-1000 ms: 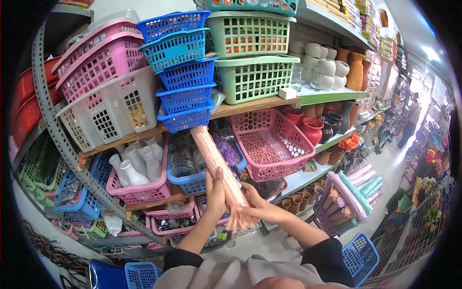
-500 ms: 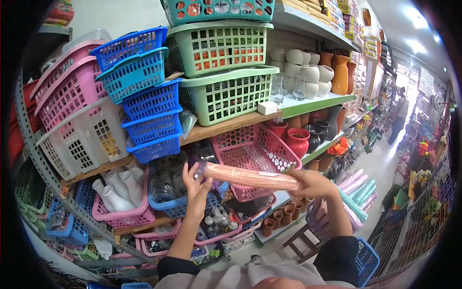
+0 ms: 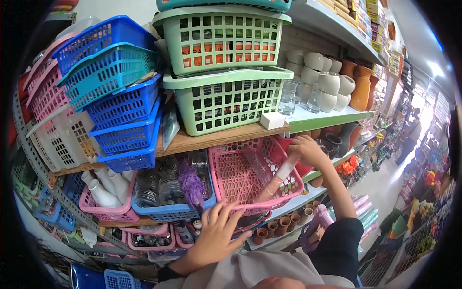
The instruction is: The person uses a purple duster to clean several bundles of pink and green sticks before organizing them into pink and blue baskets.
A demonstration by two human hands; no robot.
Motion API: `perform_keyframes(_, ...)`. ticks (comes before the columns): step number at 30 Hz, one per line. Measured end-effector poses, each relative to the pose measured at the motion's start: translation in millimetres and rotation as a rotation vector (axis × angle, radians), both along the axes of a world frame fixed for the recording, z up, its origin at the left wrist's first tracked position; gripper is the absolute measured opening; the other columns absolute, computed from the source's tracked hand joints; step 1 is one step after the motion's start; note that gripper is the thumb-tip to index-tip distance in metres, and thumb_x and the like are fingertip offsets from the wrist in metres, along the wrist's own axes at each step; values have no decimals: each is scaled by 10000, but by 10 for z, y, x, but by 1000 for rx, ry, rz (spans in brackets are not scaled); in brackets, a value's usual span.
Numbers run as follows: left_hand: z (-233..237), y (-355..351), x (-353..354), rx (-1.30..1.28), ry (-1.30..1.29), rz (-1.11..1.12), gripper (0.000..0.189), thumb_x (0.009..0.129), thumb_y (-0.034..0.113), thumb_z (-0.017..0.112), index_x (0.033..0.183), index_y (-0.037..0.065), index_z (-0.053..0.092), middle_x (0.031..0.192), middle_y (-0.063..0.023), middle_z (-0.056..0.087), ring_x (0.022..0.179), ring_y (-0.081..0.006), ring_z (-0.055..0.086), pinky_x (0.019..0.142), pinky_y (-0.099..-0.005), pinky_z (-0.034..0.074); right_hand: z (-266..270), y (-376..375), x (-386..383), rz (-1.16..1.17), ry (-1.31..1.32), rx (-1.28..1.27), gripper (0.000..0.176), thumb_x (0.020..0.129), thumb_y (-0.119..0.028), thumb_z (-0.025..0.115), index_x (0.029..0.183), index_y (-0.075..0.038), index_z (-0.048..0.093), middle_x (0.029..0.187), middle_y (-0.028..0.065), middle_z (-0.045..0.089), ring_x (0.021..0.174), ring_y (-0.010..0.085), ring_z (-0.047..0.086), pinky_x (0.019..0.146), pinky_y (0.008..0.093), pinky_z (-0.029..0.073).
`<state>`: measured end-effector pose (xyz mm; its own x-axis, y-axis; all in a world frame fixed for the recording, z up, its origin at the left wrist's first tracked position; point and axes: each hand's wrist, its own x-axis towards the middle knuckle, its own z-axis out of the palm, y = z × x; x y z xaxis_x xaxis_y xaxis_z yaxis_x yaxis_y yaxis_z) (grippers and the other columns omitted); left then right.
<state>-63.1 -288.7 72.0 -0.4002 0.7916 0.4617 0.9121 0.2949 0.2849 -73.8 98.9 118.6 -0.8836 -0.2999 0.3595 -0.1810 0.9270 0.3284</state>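
The right hand (image 3: pixel 308 150) grasps the roll (image 3: pixel 275 182) by its top, the lower end down inside the pink basket (image 3: pixel 230 179). The left hand (image 3: pixel 219 236), fingers spread and empty, is at the basket's near rim. This looks like the placing step; next, the roll needs laying flat before the grip is released.

The single view comes from the person's head, facing forward and a little downward at a wall of shelves (image 3: pixel 216 137), so near that the green basket (image 3: pixel 226 98) and pink basket (image 3: pixel 250 168) fill the middle of the frame. Its wide lens bends the shelf lines and leaves dark rounded corners. The left hand (image 3: pixel 219 236) sits low at centre, the right hand (image 3: pixel 308 150) and its roll (image 3: pixel 276 180) sit just right of centre, and the aisle (image 3: pixel 385 178) runs away along the right edge.
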Motion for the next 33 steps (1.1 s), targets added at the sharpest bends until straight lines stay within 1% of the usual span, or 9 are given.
perform_keyframes(8,-583,557,-225,-15,20,115,467,852,277,544,1220,9,444,1305,-141,396,1231,-311,325,1006,-442,243,-797,79,-1518,139,-42,-38,218,749,-190,565,955,-124,595,999,107,571,1056,302,500,929,470,365)
perform_keyframes(10,-674,678,-271,46,67,166,444,840,284,559,1168,-5,482,1217,-140,484,1157,-278,425,1004,-435,258,-909,-66,-1791,281,305,-1,230,841,-226,504,1030,-121,584,1074,134,556,1088,333,479,941,466,366)
perform_keyframes(11,-692,717,-295,32,49,191,420,832,293,566,1137,11,509,1141,-125,532,1091,-256,474,993,-424,273,-885,-144,-1886,455,129,-355,297,868,-272,494,1106,-108,562,1174,151,517,1115,339,460,948,452,363)
perform_keyframes(14,-772,819,-385,94,128,240,292,805,291,589,990,65,594,897,-65,622,857,-205,576,897,-373,346,-1284,-257,-2328,388,308,-86,360,847,-274,519,1149,-79,539,1240,167,472,1137,345,442,966,451,342)
perform_keyframes(17,-804,869,-381,126,73,207,182,780,254,610,855,88,617,786,-37,613,745,-195,575,750,-340,365,-1400,-452,-2434,321,15,-282,425,847,-266,509,1211,-48,486,1240,196,466,1182,362,401,1005,457,288)
perform_keyframes(23,-836,977,-280,182,18,284,162,767,246,628,834,99,632,767,-31,627,728,-190,588,735,-316,364,-1505,-665,-2563,77,-783,-515,551,864,-328,445,1280,22,358,1204,302,456,1225,353,380,1017,509,264)
perform_keyframes(25,-838,986,-283,194,10,288,166,767,252,628,836,101,637,771,-31,634,727,-188,593,728,-318,366,-1238,-856,-2379,-420,-1205,-1034,559,853,-329,485,1248,50,370,1139,295,500,1191,333,427,1018,508,270)
perform_keyframes(28,-758,978,-295,143,-49,274,199,764,267,633,847,88,646,780,-43,645,722,-192,603,717,-314,370,-1663,-838,-2688,-39,-1150,-1016,578,833,-355,543,1224,43,395,1092,252,541,1122,316,495,932,468,415)
perform_keyframes(33,-685,954,-346,18,-135,235,272,775,332,624,855,74,655,789,-60,649,737,-210,614,725,-308,373,-1685,-887,-2829,-48,-1094,-954,635,848,-418,499,1278,16,329,1188,229,468,1109,304,505,851,433,470)
